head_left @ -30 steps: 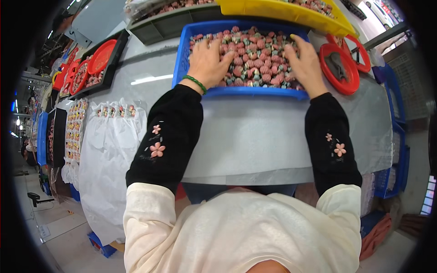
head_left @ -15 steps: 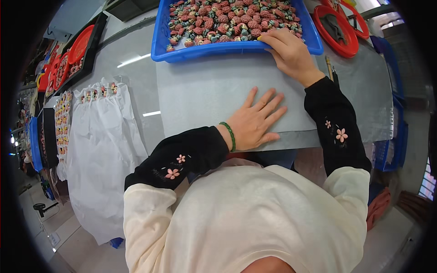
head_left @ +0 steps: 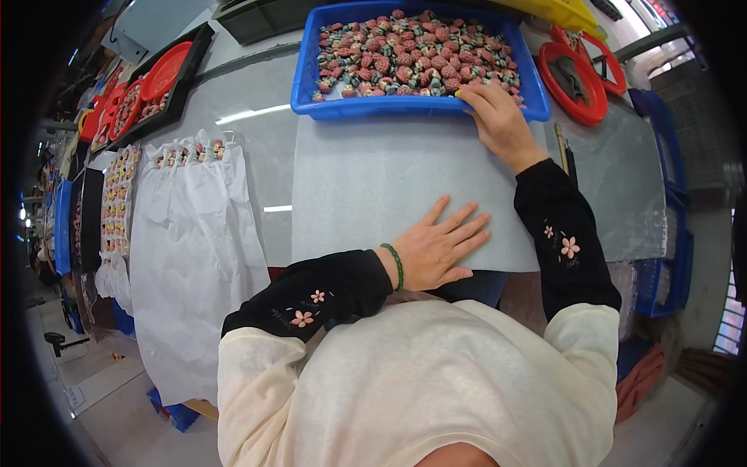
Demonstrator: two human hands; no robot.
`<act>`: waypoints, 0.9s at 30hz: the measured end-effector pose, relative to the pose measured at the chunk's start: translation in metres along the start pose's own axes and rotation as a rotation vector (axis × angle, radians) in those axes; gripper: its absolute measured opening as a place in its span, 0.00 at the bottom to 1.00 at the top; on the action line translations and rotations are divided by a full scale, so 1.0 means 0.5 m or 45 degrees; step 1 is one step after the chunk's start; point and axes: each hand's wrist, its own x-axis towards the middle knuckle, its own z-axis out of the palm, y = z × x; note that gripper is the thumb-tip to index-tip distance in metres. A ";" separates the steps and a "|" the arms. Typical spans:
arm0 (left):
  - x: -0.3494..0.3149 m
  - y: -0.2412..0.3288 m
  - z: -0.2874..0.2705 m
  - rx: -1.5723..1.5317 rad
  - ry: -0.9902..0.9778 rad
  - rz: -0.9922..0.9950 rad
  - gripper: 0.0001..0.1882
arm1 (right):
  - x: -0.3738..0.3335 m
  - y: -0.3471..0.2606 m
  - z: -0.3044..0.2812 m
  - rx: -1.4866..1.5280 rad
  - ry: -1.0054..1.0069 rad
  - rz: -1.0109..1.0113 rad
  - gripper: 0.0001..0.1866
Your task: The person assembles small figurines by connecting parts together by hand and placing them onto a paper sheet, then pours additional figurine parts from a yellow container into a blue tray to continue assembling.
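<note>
My left hand (head_left: 436,247) lies flat, fingers spread, on a white sheet (head_left: 358,194) near the table's front edge. A green bead bracelet circles its wrist. At the right part of a blue plastic tray's front wall (head_left: 373,107), my right hand (head_left: 502,124) is closed over the rim, thumb outside. A small yellow bit shows at its fingertips; I cannot make out what it is. Many small strawberry-like pieces (head_left: 412,58), pink-red with green and cream parts, fill the tray.
Right of the tray lie red round trays (head_left: 572,82) and pencil-like tools (head_left: 564,148). On the left hangs white sheeting (head_left: 183,257) with small figures along its top. Beyond it stands a black tray (head_left: 187,78) with red dishes. A yellow bin (head_left: 556,14) is at the back.
The view has shifted. My left hand and the white sheet have slid nearer the table's front edge. My right hand has stayed at the tray's rim.
</note>
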 end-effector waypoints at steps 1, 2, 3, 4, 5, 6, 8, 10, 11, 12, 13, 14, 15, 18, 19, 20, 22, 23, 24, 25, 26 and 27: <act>-0.003 -0.001 -0.006 0.023 0.009 -0.008 0.30 | 0.003 0.002 -0.004 -0.001 0.014 -0.022 0.17; -0.006 -0.001 -0.013 -0.107 -0.037 -0.020 0.29 | 0.002 -0.003 -0.011 0.091 -0.028 0.032 0.18; -0.005 -0.011 -0.021 -0.231 -0.080 -0.028 0.28 | 0.009 -0.010 -0.020 0.177 -0.068 0.082 0.19; 0.002 -0.026 -0.056 -0.346 -0.035 -0.051 0.22 | 0.023 -0.018 -0.038 0.187 -0.112 0.119 0.19; 0.010 -0.057 -0.100 -0.364 0.095 -0.073 0.20 | 0.039 -0.010 -0.034 0.183 -0.099 0.100 0.19; 0.025 -0.097 -0.134 -0.394 0.227 -0.078 0.18 | 0.049 -0.003 -0.039 0.251 -0.041 0.323 0.19; 0.066 -0.180 -0.184 -0.465 0.706 -0.215 0.19 | 0.062 0.037 -0.046 0.274 0.089 0.623 0.23; 0.081 -0.285 -0.222 -0.051 0.860 -0.434 0.28 | 0.083 0.074 -0.005 0.165 0.061 0.725 0.26; 0.090 -0.316 -0.229 0.072 0.654 -0.771 0.43 | 0.087 0.089 0.014 0.052 0.011 0.853 0.30; 0.094 -0.342 -0.235 0.037 0.503 -0.940 0.51 | 0.100 0.092 0.026 0.070 -0.122 0.997 0.36; 0.102 -0.367 -0.236 -0.002 0.352 -1.105 0.59 | 0.109 0.095 0.041 0.020 -0.201 1.088 0.39; 0.111 -0.391 -0.233 -0.043 0.202 -1.170 0.65 | 0.117 0.097 0.055 -0.045 -0.234 1.088 0.41; 0.124 -0.405 -0.221 -0.010 0.148 -1.164 0.65 | 0.126 0.097 0.069 -0.108 -0.275 1.092 0.43; 0.163 -0.412 -0.200 0.005 0.078 -1.156 0.68 | 0.166 0.065 0.063 -0.068 -0.418 1.225 0.49; 0.175 -0.411 -0.197 0.013 0.084 -1.186 0.68 | 0.174 0.060 0.058 -0.071 -0.446 1.248 0.49; 0.182 -0.414 -0.199 -0.029 0.124 -1.162 0.67 | 0.171 0.084 0.074 -0.071 -0.447 1.197 0.50; 0.184 -0.410 -0.206 -0.082 0.152 -1.147 0.66 | 0.181 0.095 0.073 -0.044 -0.483 1.216 0.50; 0.184 -0.409 -0.210 -0.070 0.156 -1.120 0.66 | 0.182 0.098 0.071 -0.020 -0.513 1.231 0.51; 0.185 -0.411 -0.213 -0.055 0.166 -1.091 0.65 | 0.190 0.089 0.059 0.096 -0.495 1.307 0.51; 0.187 -0.416 -0.210 -0.060 0.164 -1.094 0.65 | 0.187 0.096 0.067 0.096 -0.500 1.308 0.51; 0.193 -0.420 -0.206 -0.024 0.217 -1.017 0.64 | 0.182 0.109 0.078 0.139 -0.466 1.297 0.51; 0.194 -0.422 -0.204 0.014 0.267 -0.942 0.63 | 0.185 0.105 0.080 0.186 -0.431 1.285 0.50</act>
